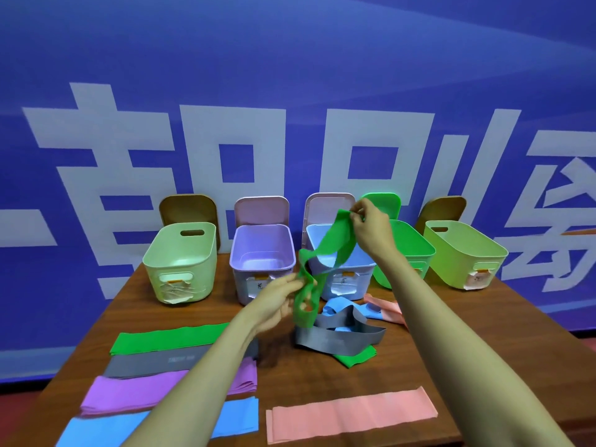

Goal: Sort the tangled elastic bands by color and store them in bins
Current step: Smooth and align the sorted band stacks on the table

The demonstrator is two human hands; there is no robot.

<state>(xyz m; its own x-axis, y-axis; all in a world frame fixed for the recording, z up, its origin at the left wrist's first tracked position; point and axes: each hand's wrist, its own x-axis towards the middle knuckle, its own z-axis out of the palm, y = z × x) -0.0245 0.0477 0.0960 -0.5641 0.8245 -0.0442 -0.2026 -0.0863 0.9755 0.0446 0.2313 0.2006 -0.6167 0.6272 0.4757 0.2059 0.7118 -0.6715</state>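
A twisted green band [325, 250] hangs in the air over the table's middle. My right hand [371, 225] pinches its top end in front of the blue bin [364, 264]. My left hand [279, 301] grips its lower part. Below it a tangle lies on the table: a grey band [338, 341], a blue band [335, 309], a pink band [388, 309] and a green band [356, 358]. Flat bands lie at the front left: green [167, 338], grey [154, 362], purple [135, 393], blue [96, 429]. A flat pink band [351, 414] lies at the front right.
Five open bins stand in a row at the table's [290, 375] back edge: pale green [179, 262], lilac [261, 262], blue, bright green [412, 250], lime [464, 253]. Their lids lean on the blue wall behind. The table's front edge lies close to the flat bands.
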